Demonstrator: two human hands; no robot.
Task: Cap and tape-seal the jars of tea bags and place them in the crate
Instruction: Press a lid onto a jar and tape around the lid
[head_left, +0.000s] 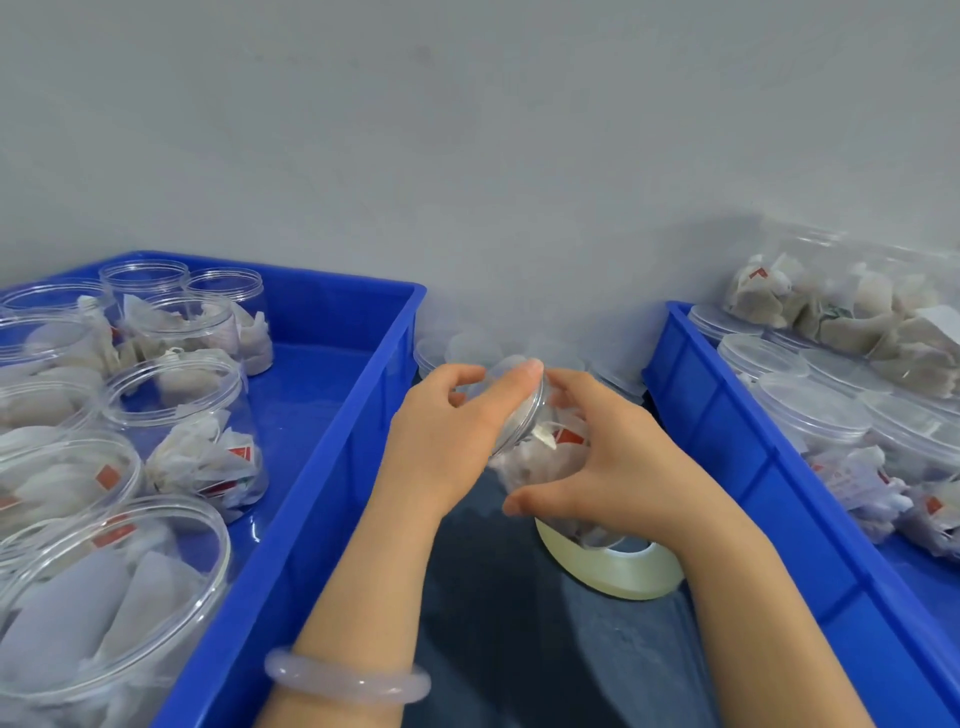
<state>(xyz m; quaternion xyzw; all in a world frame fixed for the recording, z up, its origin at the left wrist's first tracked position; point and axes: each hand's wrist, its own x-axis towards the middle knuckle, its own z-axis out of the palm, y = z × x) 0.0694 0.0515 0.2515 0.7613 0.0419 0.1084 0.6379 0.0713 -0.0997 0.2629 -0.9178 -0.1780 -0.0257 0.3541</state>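
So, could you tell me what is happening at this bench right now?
A person seems to be capping a jar of tea bags, held tilted between two blue crates. The left hand grips the clear lid at the jar's mouth while the right hand holds the jar's body. A roll of clear tape lies just below, untouched. The left crate holds open jars of tea bags without lids; the right crate holds lidded jars.
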